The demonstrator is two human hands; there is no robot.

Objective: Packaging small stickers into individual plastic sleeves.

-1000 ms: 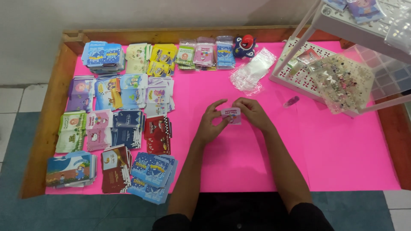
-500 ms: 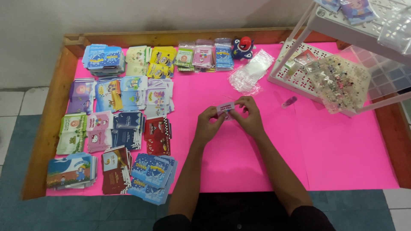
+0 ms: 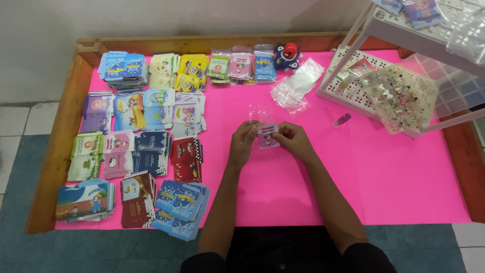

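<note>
Both hands meet over the middle of the pink table top (image 3: 404, 177). My left hand (image 3: 244, 142) and my right hand (image 3: 293, 141) pinch a small pink printed card (image 3: 267, 135) between their fingertips, one on each side. A clear plastic sleeve (image 3: 259, 113) rises from the card's far edge; whether the card sits partly inside it I cannot tell. Both forearms reach in from the near edge.
Stacks of small coloured cards (image 3: 146, 146) cover the left part of the table. A row of card packs (image 3: 241, 64) and a blue-red toy figure (image 3: 287, 54) stand at the back. Clear sleeves (image 3: 295, 87) lie beside a white rack (image 3: 399, 86). A small pink object (image 3: 341, 120) lies right.
The hands and the card have stayed in the same spot; the fingers have shifted on the card, and the clear sleeve now shows at its far edge.
</note>
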